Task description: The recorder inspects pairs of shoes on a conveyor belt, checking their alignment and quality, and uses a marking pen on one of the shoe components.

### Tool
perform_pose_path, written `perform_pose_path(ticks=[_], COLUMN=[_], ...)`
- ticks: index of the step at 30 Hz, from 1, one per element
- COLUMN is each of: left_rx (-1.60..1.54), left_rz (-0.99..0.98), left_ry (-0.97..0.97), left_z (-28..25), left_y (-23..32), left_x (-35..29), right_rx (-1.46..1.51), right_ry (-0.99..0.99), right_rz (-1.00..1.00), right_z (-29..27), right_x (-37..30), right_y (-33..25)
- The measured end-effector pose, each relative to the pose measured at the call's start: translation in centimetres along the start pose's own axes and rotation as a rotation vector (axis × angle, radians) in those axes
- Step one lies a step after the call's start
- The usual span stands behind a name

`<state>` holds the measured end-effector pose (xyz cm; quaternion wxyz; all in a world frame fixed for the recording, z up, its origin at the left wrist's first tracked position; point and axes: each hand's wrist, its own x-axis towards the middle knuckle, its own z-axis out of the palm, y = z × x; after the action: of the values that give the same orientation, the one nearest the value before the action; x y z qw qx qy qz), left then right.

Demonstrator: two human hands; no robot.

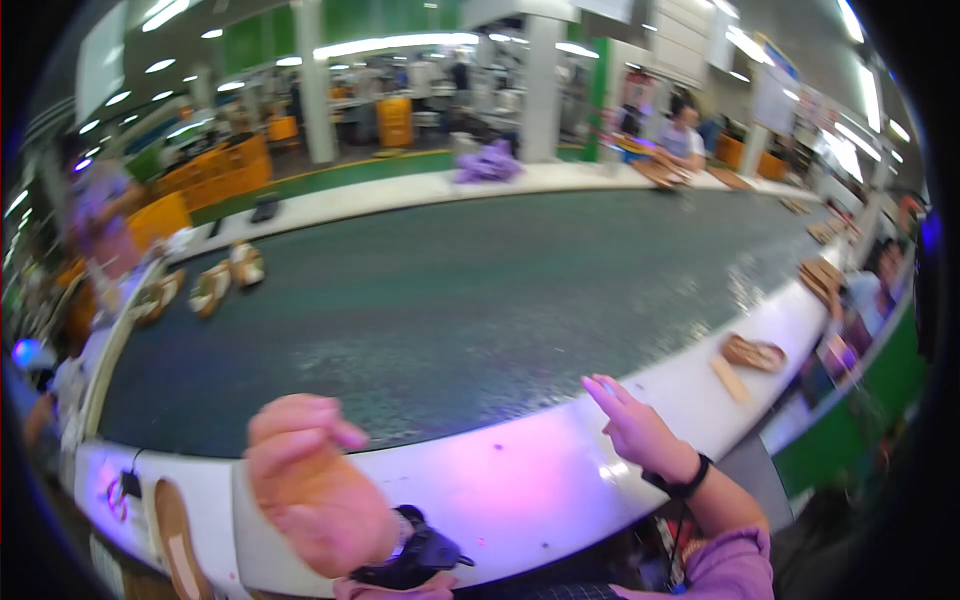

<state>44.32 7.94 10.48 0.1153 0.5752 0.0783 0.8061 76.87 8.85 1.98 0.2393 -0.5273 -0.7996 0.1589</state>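
My left hand [312,482] is raised over the white ledge [500,500], fingers loosely bent, with nothing visible in it. A dark device is strapped at that wrist. My right hand [645,432] hovers above the ledge's inner edge. Its fingers are stretched out and it appears to hold nothing; a black band circles the wrist. To its right, a brown shoe [752,352] lies on the ledge beside a pale flat strip [730,381]. On the lower left of the ledge, a long tan sole-shaped piece [178,535] lies left of my left hand.
Beyond the ledge runs a wide dark green conveyor belt [440,290], with several shoes [245,263] at its left end. A purple bundle [488,162] sits on the far ledge. Co-workers [682,140] are at the far side, left and right. Brown pieces [820,278] lie farther right.
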Motion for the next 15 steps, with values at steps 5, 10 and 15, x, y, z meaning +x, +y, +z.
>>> perform_pose_path(ticks=[5, 10, 15], left_rx=[-0.002, -0.093, -0.066], left_rz=[-0.061, 0.029, 0.008], left_ry=[0.157, 0.163, 0.079], left_z=[-2.3, -0.7, -0.5], left_y=[-0.3, -2.0, -2.5], left_x=[-0.1, 0.7, 0.5], right_rx=[-0.310, -0.444, -0.609], right_ry=[0.114, 0.456, 0.486], right_rz=[0.203, 0.567, 0.629], right_z=[-0.5, -2.1, -6.0], right_x=[-2.8, -8.0, -11.2], right_y=[8.1, 17.5, 24.9])
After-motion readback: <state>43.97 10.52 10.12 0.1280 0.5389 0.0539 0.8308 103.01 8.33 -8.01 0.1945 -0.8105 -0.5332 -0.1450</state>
